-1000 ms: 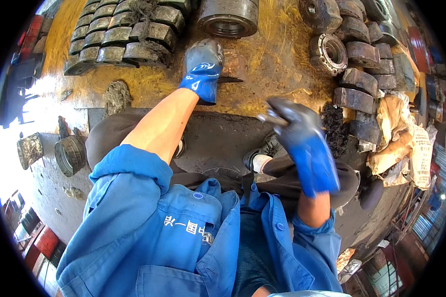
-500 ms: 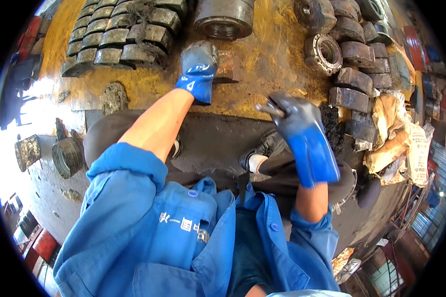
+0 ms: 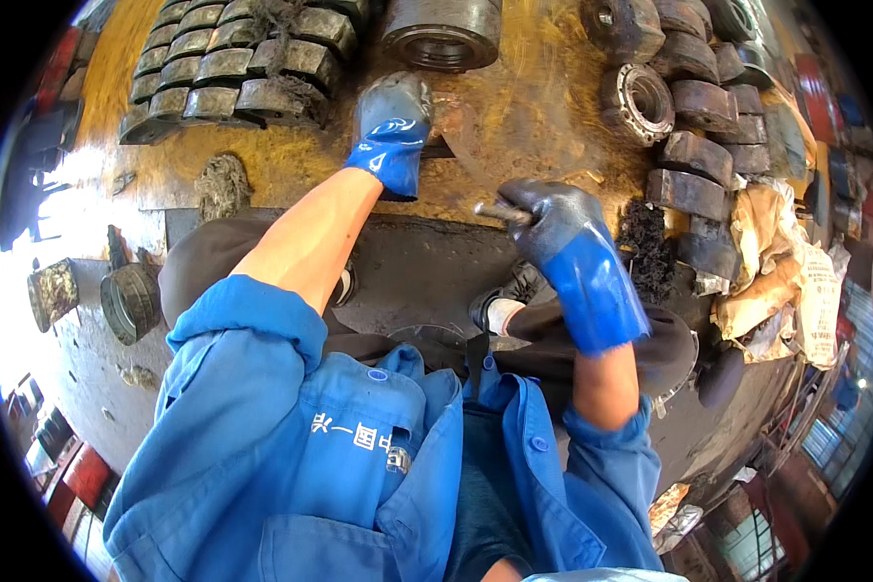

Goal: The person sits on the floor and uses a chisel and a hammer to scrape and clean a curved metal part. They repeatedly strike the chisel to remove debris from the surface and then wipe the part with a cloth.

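Note:
Both my hands wear blue gloves with dark grey, grimy palms and fingers. My left hand (image 3: 394,109) is closed at the left end of a rusty brown metal block (image 3: 448,124) on the yellow-stained worktable (image 3: 543,107); its fingertips are hidden. Above the table's near edge, my right hand (image 3: 550,218) is closed round a thin metal rod (image 3: 500,211). One end of the rod sticks out to the left, and the rest is hidden in the glove. Just beyond my left hand lies a large dark steel cylinder (image 3: 442,41) with a hollow end.
Rows of curved metal blocks (image 3: 225,66) fill the table's far left. Thick metal pieces (image 3: 696,157) and a ring with a notched rim (image 3: 640,104) stand at the right, beside torn paper sacks (image 3: 771,267). A fibre wad (image 3: 223,186) lies near the left edge.
My right hand has moved left, and the rod has turned with it to point more to the left. My left hand stays at the block, shifted very slightly away from me.

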`<state>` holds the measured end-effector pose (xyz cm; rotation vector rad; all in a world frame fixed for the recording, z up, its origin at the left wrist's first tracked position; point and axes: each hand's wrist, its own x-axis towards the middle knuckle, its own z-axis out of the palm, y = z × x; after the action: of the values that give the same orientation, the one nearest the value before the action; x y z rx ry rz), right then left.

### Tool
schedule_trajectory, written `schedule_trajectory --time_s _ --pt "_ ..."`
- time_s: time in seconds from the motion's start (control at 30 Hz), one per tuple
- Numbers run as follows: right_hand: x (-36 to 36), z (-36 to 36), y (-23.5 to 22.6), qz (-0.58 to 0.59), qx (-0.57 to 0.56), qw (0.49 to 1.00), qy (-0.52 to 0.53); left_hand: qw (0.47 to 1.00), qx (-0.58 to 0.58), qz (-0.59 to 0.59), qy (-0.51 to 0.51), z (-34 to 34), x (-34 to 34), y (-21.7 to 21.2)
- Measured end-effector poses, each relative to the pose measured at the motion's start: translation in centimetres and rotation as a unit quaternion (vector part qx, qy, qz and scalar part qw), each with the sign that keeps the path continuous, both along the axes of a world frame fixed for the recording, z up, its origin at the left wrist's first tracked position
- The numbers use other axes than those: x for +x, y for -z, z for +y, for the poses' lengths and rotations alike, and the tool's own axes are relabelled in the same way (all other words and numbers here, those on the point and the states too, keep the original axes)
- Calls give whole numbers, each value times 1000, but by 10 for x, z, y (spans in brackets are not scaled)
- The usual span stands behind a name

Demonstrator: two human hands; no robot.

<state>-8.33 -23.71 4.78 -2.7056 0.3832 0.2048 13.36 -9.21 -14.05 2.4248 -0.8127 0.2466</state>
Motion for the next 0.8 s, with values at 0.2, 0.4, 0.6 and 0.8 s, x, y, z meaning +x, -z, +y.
schedule_trajectory --time_s 0.2,0.4,0.6,0.8 --pt "-7 -9 -21 -42 1 999 18 999 34 2 -18 7 6 5" --pt "1 -6 10 30 29 999 14 1000 1 -16 2 1 9 2" --pt "-7 2 -13 -69 19 997 -2 1000 1 0 -8 6 3 3" --pt "-1 -4 -15 -14 -19 1000 -3 1000 14 -1 -4 8 6 2"
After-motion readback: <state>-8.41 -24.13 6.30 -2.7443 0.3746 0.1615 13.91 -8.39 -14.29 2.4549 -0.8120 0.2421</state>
